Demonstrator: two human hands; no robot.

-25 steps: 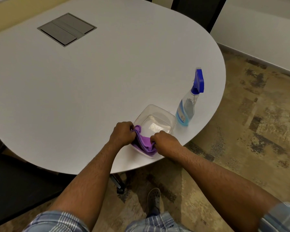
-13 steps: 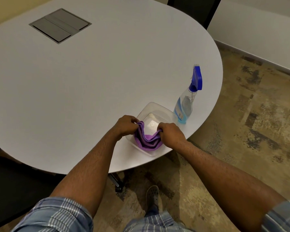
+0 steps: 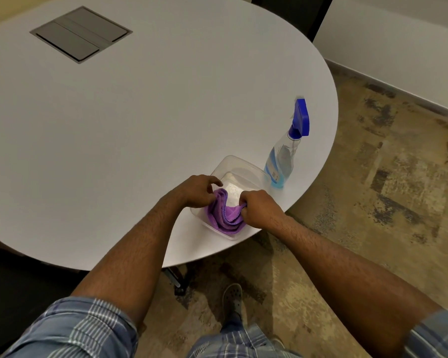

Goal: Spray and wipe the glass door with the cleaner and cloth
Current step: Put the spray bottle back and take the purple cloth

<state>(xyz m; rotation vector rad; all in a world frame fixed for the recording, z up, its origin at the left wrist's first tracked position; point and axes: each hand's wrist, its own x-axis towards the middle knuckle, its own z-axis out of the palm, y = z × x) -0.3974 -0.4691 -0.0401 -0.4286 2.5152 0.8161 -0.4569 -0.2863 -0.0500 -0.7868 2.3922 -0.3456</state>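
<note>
The fingers (image 3: 244,204) of the right hand (image 3: 259,209) are curling tightly round one end of the purple cloth (image 3: 226,215), gripping it. The fingers (image 3: 209,197) of the left hand (image 3: 195,191) are curling round the cloth's other end, with the forefinger lying straighter above the rest. Between the two sets of fingers the cloth is hanging in loose folds, its lowest part sitting inside a clear plastic container (image 3: 239,169) that is resting near the table (image 3: 150,120) edge. Just beyond the right fingers, beside the container's far corner, a spray bottle (image 3: 286,156) with a blue trigger head and pale blue liquid is standing upright on the table. Well beyond the left fingers, a grey hatch (image 3: 81,34) is sitting flush in the tabletop. Below, a shoe (image 3: 232,297) is standing on the mottled floor (image 3: 388,192).
</note>
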